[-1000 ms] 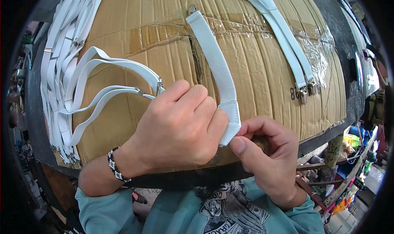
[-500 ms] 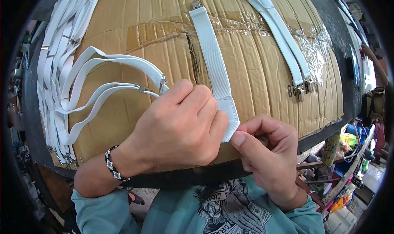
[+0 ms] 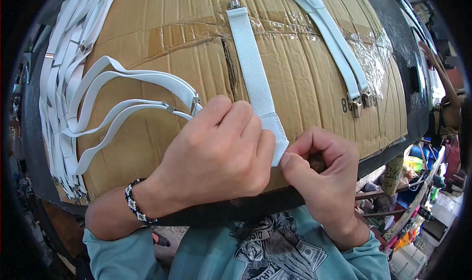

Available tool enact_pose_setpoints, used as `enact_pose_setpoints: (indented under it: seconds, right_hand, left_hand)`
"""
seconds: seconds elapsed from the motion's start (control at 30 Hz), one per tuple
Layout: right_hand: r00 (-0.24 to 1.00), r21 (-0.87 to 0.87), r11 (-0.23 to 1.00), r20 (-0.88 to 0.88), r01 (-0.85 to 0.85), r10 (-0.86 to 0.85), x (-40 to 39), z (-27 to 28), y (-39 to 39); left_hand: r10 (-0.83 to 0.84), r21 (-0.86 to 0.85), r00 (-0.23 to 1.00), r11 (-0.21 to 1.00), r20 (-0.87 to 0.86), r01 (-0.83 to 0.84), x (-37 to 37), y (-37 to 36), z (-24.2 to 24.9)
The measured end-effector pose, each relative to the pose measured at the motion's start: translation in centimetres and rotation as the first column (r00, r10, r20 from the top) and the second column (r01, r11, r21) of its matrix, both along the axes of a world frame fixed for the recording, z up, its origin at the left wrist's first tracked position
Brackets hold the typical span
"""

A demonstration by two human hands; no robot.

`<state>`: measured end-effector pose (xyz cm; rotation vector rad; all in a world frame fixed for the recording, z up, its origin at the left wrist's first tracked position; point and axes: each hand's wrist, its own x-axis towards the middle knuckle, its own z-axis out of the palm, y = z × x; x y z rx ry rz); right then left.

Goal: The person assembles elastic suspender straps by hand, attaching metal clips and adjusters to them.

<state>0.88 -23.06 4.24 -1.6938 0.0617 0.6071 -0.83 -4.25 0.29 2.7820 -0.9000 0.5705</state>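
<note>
My right hand (image 3: 327, 181) pinches the lower corner of a white leather-like stitched patch (image 3: 273, 127) between thumb and forefinger. My left hand (image 3: 216, 149) is curled tight against the patch's other side — what its fingers hold is hidden. I judge this to be fine two-handed work at the corner, calling for a light, steady pinch. From the patch, a ribbed white elastic strap (image 3: 253, 68) runs away across flattened brown cardboard (image 3: 305, 83) to a silver metal clip (image 3: 234, 3). Thin white looped straps (image 3: 162, 78) with metal fittings reach toward my left hand from a white strap heap (image 3: 64, 58). To the right lies a white forked strap (image 3: 334, 36); near its clips I read "88" on the cardboard, the rest partly covered — beneath is a dark worktop (image 3: 231, 208). My teal shirt (image 3: 196, 255) shows "DIO" and "GRA"
</note>
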Motion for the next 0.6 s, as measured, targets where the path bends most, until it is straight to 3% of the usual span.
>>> enact_pose_setpoints:
  seconds: [0.27,0.6]
  right_hand:
    - [0.993,0.191,0.981,-0.118,0.041,-0.019,0.16,-0.3,-0.36]
    - [0.964,0.259,0.963,-0.265,0.071,0.0,0.37,0.22,-0.64]
  left_hand:
    - [-0.061,-0.218,0.995,0.975,-0.082,0.042,0.75,0.56,-0.35]
    - [-0.027,-0.137,0.997,0.99,-0.077,0.016,0.87,0.72,0.01]
